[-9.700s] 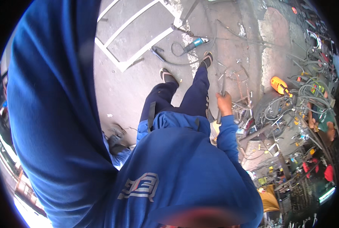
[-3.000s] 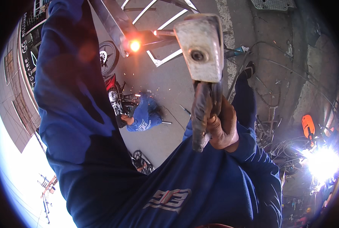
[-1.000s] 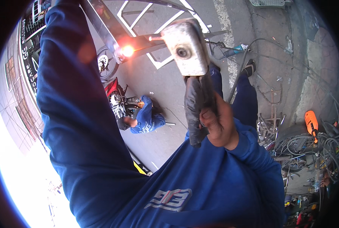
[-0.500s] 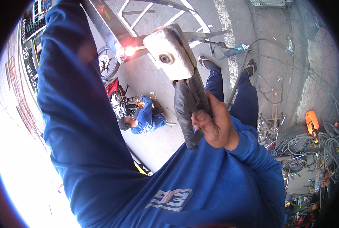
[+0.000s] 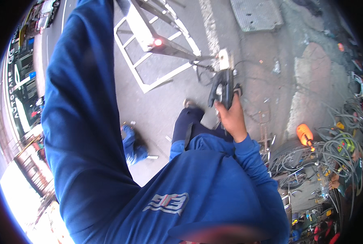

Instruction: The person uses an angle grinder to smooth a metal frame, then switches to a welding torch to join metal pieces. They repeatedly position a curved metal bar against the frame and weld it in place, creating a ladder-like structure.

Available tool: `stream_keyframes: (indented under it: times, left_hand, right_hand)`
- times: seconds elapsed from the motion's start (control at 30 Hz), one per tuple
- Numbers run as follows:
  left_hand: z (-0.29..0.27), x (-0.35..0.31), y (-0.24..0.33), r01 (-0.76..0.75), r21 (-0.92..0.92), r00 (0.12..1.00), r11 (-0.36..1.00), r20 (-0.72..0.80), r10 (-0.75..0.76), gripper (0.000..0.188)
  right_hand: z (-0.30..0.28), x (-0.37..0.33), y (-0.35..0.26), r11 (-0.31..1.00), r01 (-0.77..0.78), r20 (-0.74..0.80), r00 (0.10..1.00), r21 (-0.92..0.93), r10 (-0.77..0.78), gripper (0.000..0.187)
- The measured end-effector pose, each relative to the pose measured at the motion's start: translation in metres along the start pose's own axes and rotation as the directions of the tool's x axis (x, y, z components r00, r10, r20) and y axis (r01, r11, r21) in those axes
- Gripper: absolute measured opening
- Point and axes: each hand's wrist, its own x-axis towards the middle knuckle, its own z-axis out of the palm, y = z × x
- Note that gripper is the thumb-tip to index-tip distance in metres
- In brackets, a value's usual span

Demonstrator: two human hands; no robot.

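Observation:
My right hand [image 5: 232, 120] is wrapped round the black handle of a welding electrode holder [image 5: 227, 83], whose pale, worn head points away from me. A square metal tube [image 5: 140, 25] comes in from the top, with a small red glowing spot [image 5: 158, 42] at its near corner. Another metal bar [image 5: 179, 49] runs from that corner toward the holder's head; I cannot tell whether they touch. My left arm [image 5: 81, 101] in its blue sleeve stretches up to the top edge, and the hand is out of view.
Beyond the tube, a pale metal frame [image 5: 145, 87] stands over the pavement. A person in blue [image 5: 133, 147] is low on the ground at left. On the right are an orange bottle-like object [image 5: 304, 135], tangled grey cables [image 5: 340, 152] and tools. A textured metal plate [image 5: 256, 15] lies far right.
The holder and my right hand have moved away from the tube's corner, to the right and farther from my head. The bright glare has shrunk to a red spot. The view has shifted.

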Motion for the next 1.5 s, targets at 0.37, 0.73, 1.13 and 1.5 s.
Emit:
stream_keyframes:
  times: [0.37,0.73,1.13,1.5]
  left_hand:
    - [0.020,-0.329,-0.120,-0.011,-0.383,0.989,0.924,0.134,0.067,0.050]
    - [0.162,-0.895,-0.338,0.945,0.275,0.008,0.176,0.519,-0.855,0.118]
    - [0.162,-0.920,-0.377,0.996,-0.084,0.024,-0.010,0.402,-0.915,0.101]
    - [0.162,-0.902,-0.368,0.997,-0.070,0.017,-0.012,0.398,-0.917,0.100]
  right_hand:
    - [0.120,0.000,0.088,0.559,-0.042,0.240,0.874,-0.828,0.422,0.054]
    - [0.275,0.172,0.501,0.162,0.341,0.366,0.708,-0.926,0.604,0.041]
    - [0.458,0.248,0.607,0.257,0.148,0.139,0.989,-0.955,-0.054,0.080]
    - [0.357,0.372,0.628,0.255,-0.007,-0.056,0.981,-0.967,-0.185,0.068]
